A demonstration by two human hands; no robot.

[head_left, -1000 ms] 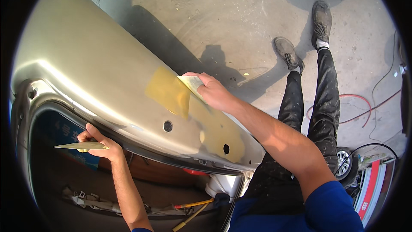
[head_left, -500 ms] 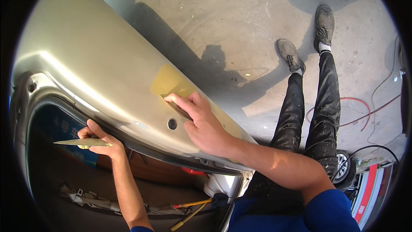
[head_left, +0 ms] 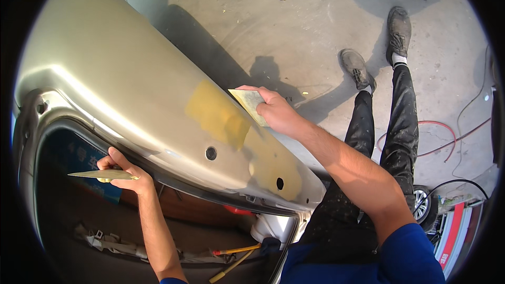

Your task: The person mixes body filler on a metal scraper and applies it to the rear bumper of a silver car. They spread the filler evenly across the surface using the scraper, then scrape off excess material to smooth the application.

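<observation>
My right hand (head_left: 279, 111) pinches a flat putty spreader (head_left: 249, 104), its face smeared with yellowish filler. The hand is just past the outer edge of the gold car body panel (head_left: 131, 68), beside a yellow filler patch (head_left: 215, 114). Whether the spreader touches the panel I cannot tell. My left hand (head_left: 126, 172) grips a thin flat plate (head_left: 92, 174), seen edge-on, above the dark window opening. Yellow filler shows near its fingers. Between the hands a round lock (head_left: 211, 153) sits in the panel. A second, paler filler area (head_left: 273, 165) surrounds a dark hole (head_left: 280, 183).
Within the window opening lie a yellow-handled tool (head_left: 236, 250) and a beige strap with a buckle (head_left: 94, 239). A red hose (head_left: 442, 123) curves over the concrete floor at the right. A wheel (head_left: 422, 205) stands near my legs.
My right hand with the spreader has moved up and right, off the filler patch to beyond the panel's edge. The patch now reaches further down the panel. My left hand stays almost still.
</observation>
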